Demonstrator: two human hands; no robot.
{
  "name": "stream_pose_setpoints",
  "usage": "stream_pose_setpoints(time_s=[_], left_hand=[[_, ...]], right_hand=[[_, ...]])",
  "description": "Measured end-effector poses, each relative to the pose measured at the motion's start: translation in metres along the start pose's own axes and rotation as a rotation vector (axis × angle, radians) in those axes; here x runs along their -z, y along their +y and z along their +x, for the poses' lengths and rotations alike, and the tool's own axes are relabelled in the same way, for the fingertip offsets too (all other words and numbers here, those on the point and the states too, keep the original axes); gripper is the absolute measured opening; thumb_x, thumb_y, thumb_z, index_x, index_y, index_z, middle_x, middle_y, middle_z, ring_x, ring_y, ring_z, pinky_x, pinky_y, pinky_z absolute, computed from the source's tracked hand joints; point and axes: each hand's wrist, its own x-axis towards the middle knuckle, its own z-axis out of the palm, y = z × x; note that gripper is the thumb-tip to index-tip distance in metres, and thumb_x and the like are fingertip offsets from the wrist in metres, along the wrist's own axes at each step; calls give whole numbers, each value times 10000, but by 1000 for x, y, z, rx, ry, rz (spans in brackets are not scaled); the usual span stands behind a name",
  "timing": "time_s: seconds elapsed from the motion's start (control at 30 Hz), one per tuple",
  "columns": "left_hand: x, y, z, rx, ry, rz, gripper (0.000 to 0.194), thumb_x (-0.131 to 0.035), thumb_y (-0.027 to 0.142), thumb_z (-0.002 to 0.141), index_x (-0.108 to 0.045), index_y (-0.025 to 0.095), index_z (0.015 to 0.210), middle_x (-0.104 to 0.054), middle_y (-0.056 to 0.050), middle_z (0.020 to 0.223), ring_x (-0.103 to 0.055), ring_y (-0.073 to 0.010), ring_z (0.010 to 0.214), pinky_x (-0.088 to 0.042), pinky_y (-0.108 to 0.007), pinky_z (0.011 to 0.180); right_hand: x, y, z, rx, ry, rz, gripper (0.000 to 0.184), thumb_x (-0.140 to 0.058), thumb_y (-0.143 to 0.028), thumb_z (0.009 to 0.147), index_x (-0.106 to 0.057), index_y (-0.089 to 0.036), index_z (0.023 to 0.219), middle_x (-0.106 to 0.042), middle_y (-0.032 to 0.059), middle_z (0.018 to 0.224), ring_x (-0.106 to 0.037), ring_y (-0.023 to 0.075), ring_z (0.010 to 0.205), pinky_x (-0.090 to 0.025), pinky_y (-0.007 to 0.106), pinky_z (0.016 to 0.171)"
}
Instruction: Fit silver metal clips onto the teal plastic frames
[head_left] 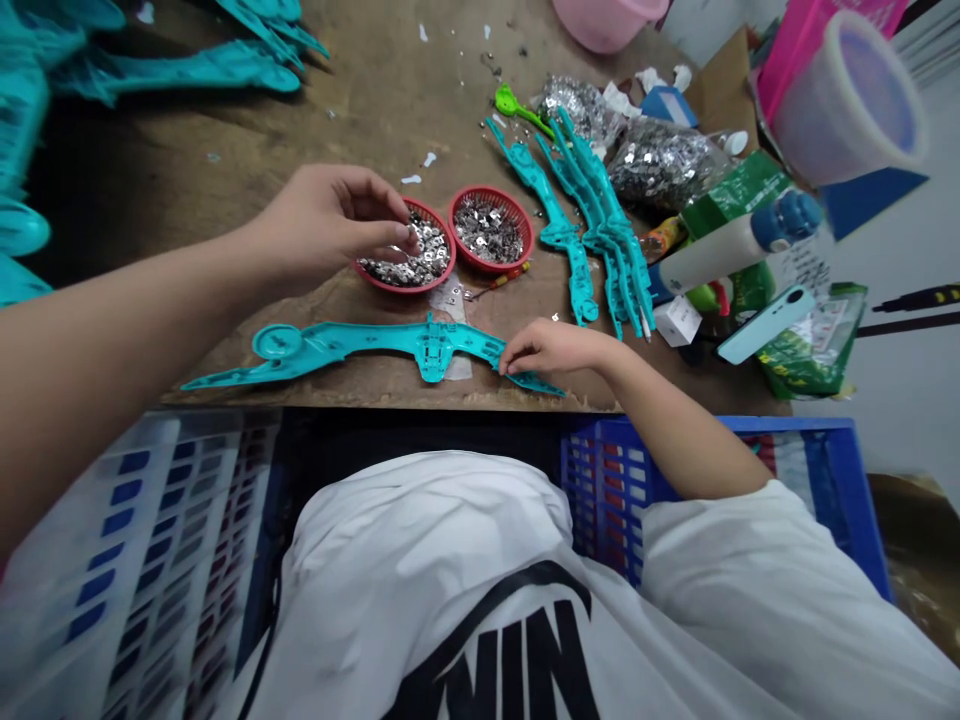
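Observation:
My left hand (330, 225) hangs over a small red plastic basket (405, 245), its fingertips pinched down in the pile of small silver metal pieces (401, 255). Whether they hold a piece is hidden. A second red basket (491, 228) with similar pieces stands just to the right. My right hand (547, 350) grips the thin end of a long teal moulded plastic part (375, 350), which lies flat on the wooden table (225, 130) near its front edge.
Several teal plastic parts (592, 220) lie stacked to the right, with more at the top left (187, 70). Bags of silver pieces (664, 165), a white bottle (727, 240), a phone (765, 325) and a pink container (840, 80) stand beyond. Blue crates (720, 460) sit below the table edge.

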Motion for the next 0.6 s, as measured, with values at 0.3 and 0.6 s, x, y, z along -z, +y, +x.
stream_pose_setpoints(time_s=[0.3, 0.6], left_hand=[[-4, -12, -1, -19, -78, -274, 284, -963, 81, 941, -909, 104, 1219, -917, -121, 1044, -941, -295, 1043, -700, -821, 1348], [-5, -12, -9, -42, -111, -208, 281, -1027, 199, 813, -829, 169, 1010, -918, -62, 973, -982, -399, 1143, -611, -970, 1371]], right_hand=[[-5, 1, 10, 157, 67, -1, 210, -817, -206, 1133, -1021, -200, 1184, -996, 88, 1244, -905, 249, 1140, -630, 328, 1068], [4, 16, 7, 294, 347, -129, 201, -790, -252, 1125, -971, -194, 1191, -962, 107, 1135, -859, 278, 1014, -613, 378, 979]])
